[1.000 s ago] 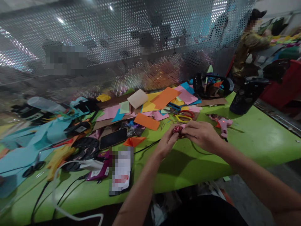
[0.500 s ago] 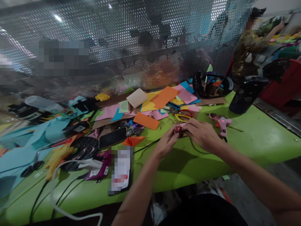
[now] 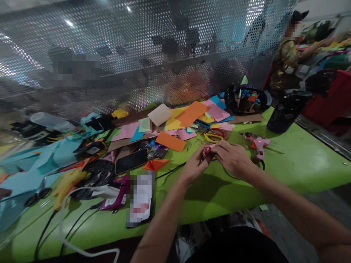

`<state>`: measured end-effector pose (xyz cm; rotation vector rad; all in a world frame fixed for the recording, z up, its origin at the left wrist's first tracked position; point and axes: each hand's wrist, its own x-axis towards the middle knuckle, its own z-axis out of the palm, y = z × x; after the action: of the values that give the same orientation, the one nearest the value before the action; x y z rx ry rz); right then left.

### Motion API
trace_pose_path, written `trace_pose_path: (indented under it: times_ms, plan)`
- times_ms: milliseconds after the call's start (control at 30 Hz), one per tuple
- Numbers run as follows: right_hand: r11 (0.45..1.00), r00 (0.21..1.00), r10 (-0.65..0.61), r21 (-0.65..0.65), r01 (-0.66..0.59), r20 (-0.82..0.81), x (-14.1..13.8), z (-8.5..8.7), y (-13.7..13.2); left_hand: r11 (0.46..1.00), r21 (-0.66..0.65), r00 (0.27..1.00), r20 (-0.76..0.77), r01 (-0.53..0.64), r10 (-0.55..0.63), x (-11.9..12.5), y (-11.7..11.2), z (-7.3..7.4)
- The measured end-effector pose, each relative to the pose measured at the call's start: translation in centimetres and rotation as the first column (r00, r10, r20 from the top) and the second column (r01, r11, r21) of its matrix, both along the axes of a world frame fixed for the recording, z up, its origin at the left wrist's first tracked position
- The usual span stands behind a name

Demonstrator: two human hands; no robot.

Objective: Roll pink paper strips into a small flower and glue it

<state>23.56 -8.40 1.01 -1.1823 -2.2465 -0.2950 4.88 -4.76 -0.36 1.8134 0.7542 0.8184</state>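
A small rolled pink paper flower (image 3: 206, 151) is held between both hands just above the green table. My left hand (image 3: 194, 167) pinches it from the left, thumb in front, with the dark pink spiral facing up. From the right, the bent fingers of my right hand (image 3: 233, 159) close on its pale pink edge; their tips are partly hidden. To the right of my right hand lies a pink glue gun (image 3: 259, 145) with a small red light. Scissors with red and yellow handles (image 3: 214, 135) rest just beyond my fingers.
Coloured paper sheets (image 3: 192, 115) cover the back of the table (image 3: 296, 160). A black basket (image 3: 231, 104) and a dark tumbler (image 3: 286, 111) stand at the back right. Phones (image 3: 131, 161), a yellow glue gun (image 3: 67, 184) and cables lie left. A person (image 3: 287, 58) is beyond, right.
My fingers have shifted slightly around the paper flower, and its spiral is turned a little more into view. The person at the far right has lowered an arm.
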Motion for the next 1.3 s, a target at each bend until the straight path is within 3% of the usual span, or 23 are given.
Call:
trace_pose_path:
  times_ms: [467,733,1300]
  plan:
    - [1.0,1.0,0.0,-0.017,0.0,0.004,-0.3,-0.2,0.0,1.0,0.003,1.0,-0.01,-0.006,0.006,0.1,0.1,-0.2]
    - [0.995,0.995,0.095,-0.012,-0.096,-0.035,0.4,0.5,0.0,1.0,0.004,1.0,-0.003,-0.024,0.024,0.1,0.1,-0.2]
    - [0.99,0.985,0.108,0.071,-0.118,0.138,0.7,1.0,0.3,1.0,0.007,0.999,-0.034,0.013,-0.012,0.0,0.2,-0.4]
